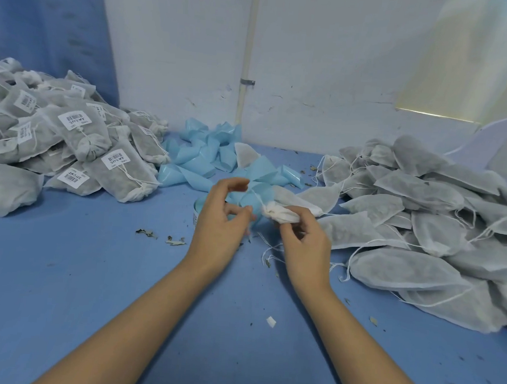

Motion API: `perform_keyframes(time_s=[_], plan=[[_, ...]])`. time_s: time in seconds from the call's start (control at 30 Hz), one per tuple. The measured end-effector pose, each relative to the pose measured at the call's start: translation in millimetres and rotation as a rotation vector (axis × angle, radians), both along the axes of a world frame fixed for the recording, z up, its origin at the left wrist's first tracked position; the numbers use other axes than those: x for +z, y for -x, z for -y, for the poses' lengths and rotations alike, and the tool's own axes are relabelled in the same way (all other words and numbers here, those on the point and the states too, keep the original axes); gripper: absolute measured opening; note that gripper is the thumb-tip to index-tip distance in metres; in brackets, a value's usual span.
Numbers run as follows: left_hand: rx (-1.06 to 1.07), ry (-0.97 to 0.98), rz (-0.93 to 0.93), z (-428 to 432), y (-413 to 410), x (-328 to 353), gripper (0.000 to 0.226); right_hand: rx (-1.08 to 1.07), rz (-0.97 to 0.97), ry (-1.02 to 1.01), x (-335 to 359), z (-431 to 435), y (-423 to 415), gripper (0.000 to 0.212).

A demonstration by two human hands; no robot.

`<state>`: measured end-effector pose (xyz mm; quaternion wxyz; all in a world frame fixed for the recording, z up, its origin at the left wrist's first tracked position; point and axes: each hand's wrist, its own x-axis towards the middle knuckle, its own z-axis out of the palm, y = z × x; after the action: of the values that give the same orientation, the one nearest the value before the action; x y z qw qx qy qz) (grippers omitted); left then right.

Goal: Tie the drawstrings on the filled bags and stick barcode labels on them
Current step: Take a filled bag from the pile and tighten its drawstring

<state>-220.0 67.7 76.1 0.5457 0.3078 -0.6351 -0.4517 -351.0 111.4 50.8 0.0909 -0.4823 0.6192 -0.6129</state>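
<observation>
Table front: bare blue table [87, 315] with a white paper scrap [271, 322] and dry leaf bits [176, 241] scattered about.
Right hand: the right hand [304, 246] is closed on the gathered neck of a bag [280, 213], thumb and fingers pinching the bunched white cloth; loose string ends trail on the table just below it.
Left hand: the left hand [220, 219] is part open, fingers curled; a thin drawstring [256, 195] runs up from the neck toward its fingertips, though whether they actually pinch it I cannot tell.
Bag in hand: it lies between the hands and the right pile, its body stretching away to the right, its neck raised off the table.
Step in hand: probably tying off the neck; no label shows on this bag.
Doing it well: keep the neck squeezed tight so nothing spills, pull the string taut before knotting, and seat the knot close against the gathers.
Middle: a label roll [196, 214] peeks out behind the left hand, among crumpled blue backing strips [206, 158].
Right pile: untied bags [423, 233], strings loose.
Left pile: finished bags [69, 143], tied and wearing barcode labels [74, 120].
Back: a white wall [315, 61].
</observation>
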Motion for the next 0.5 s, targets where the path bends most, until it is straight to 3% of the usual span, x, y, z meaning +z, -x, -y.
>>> perform_keyframes(time_s=[0.1,0.27,0.37,0.5], plan=[[-0.073,0.159,0.094,-1.4,1.2,0.8,0.055,0.016,-0.03,0.004,-0.2,1.1,-3.2,0.021],[0.198,0.422,0.381,-1.4,2.5,-11.9,0.013,0.0,-0.005,0.003,-2.2,-0.2,1.4,0.025],[0.248,0.367,0.426,-3.9,5.3,-14.5,0.009,0.02,0.034,-0.058,-2.2,-1.0,0.4,0.038],[0.181,0.075,0.419,-8.0,12.8,-17.9,0.02,0.045,0.042,-0.102,-2.1,-0.5,-1.0,0.05]])
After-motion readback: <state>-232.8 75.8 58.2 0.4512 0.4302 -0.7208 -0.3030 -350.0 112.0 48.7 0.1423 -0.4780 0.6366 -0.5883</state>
